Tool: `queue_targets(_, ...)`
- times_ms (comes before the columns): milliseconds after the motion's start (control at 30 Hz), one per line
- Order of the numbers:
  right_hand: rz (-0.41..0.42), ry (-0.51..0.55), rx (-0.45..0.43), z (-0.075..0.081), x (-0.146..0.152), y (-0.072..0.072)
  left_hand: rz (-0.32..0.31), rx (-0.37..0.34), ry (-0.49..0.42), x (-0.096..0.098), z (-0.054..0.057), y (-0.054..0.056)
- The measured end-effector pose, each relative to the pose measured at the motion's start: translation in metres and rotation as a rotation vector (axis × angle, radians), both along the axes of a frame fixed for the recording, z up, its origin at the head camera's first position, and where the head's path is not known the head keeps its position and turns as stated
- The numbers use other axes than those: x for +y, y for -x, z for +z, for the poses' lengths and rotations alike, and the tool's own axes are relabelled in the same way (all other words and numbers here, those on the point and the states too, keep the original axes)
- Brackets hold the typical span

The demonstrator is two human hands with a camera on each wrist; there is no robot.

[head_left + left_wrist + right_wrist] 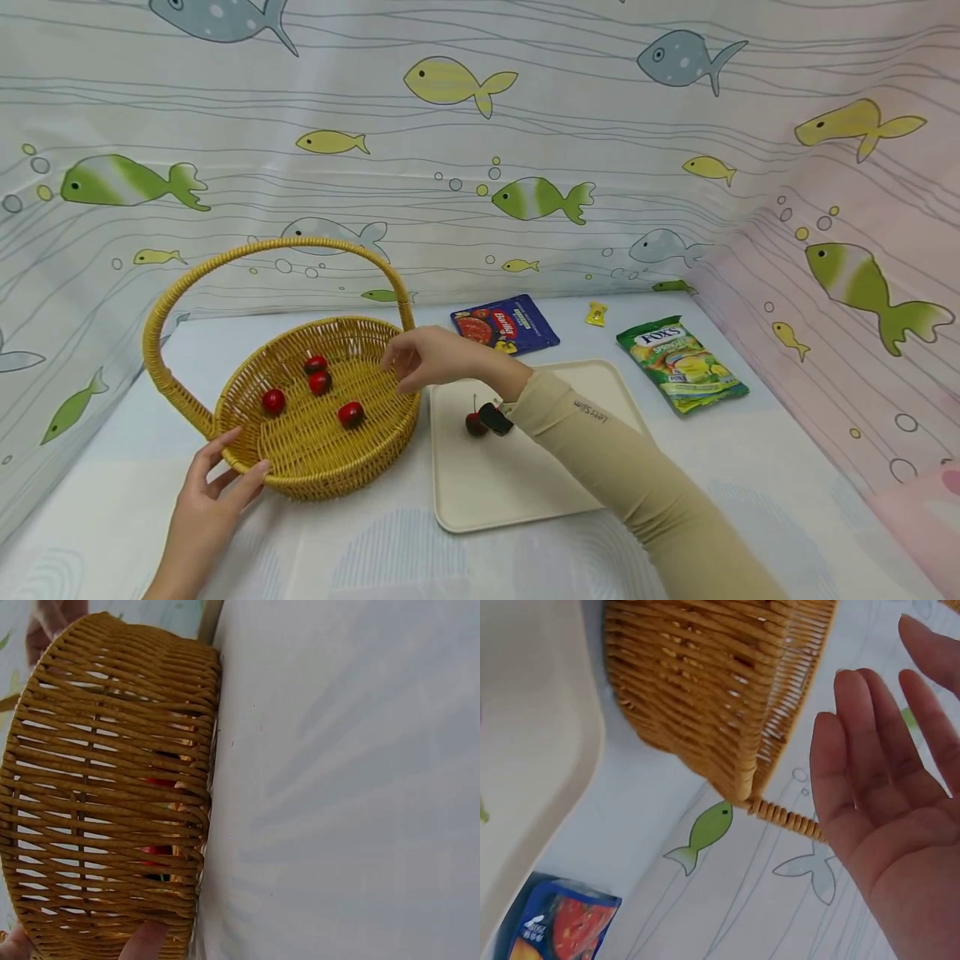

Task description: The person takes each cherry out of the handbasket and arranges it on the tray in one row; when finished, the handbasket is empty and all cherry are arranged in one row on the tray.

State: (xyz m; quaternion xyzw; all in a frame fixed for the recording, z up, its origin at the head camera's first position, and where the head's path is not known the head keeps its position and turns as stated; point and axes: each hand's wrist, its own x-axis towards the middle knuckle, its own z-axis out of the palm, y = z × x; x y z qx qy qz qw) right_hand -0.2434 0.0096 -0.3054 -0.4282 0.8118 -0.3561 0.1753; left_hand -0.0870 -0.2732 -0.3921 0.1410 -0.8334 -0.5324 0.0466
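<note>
A yellow wicker basket (330,479) with a tall hoop handle stands on the left, several red cherries (350,415) lying inside on its floor. At its front left rim, my left hand (206,508) grips the edge, with fingertips (146,941) against the woven outer wall in the left wrist view. My right hand (438,360) hovers over the basket's right side, fingers loosely bent. The right wrist view shows that palm (900,840) holding nothing. A dark cherry with a stem (476,424) lies on the cream tray (517,492), partly behind the right wrist's black device.
Behind the tray lies a blue Barilla pouch (506,325), and farther right a small yellow packet (596,313). A green Fox's candy bag (682,365) is on the right. Fish-print cloth walls (450,167) close off the back and sides.
</note>
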Motion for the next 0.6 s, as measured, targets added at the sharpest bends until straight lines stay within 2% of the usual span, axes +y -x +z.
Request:
queue_targets(200, 0.113, -0.009, -0.049, 0.007, -0.022, 0.006, 0.0, -0.005, 0.0, -0.001, -0.001, 0.001)
queue_targets(333, 0.161, -0.022, -0.071, 0.01, -0.037, 0.012, -0.001, -0.006, 0.005, -0.002, -0.002, 0.002)
queue_targets(600, 0.159, -0.061, -0.113, 0.007, -0.064, 0.024, -0.001, -0.006, 0.003, -0.003, -0.002, 0.002)
